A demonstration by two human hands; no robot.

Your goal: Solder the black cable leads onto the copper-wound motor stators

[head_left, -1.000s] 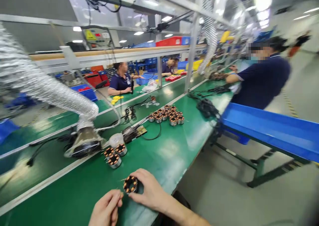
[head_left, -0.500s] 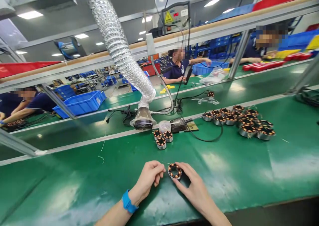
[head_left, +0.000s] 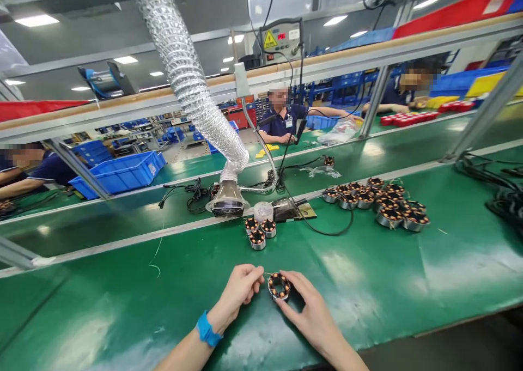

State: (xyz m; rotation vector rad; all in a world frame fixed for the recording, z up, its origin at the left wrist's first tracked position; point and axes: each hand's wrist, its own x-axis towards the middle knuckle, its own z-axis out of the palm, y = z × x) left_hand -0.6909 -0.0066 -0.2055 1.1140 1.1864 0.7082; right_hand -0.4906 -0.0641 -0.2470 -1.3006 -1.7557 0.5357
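My right hand [head_left: 305,311] grips a small round motor stator with copper windings [head_left: 279,285] just above the green bench [head_left: 122,311]. My left hand [head_left: 242,286], with a blue wristband [head_left: 205,330] on its wrist, is curled in a pinch at the stator's left side, on a fine wire end too thin to make out. Three more stators [head_left: 257,231] stand a little farther back on the bench.
A silver flexible fume duct [head_left: 192,82] ends in a hood [head_left: 227,202] behind the three stators, beside a soldering stand with cable [head_left: 292,210]. Several stators [head_left: 378,202] cluster at right. Black cables [head_left: 496,188] lie far right. Other workers sit across the line; blue crate [head_left: 122,172] left.
The camera swung left from the aisle to face the bench head-on. Both hands stay on the stator, which sits slightly lower and left than half a second ago.
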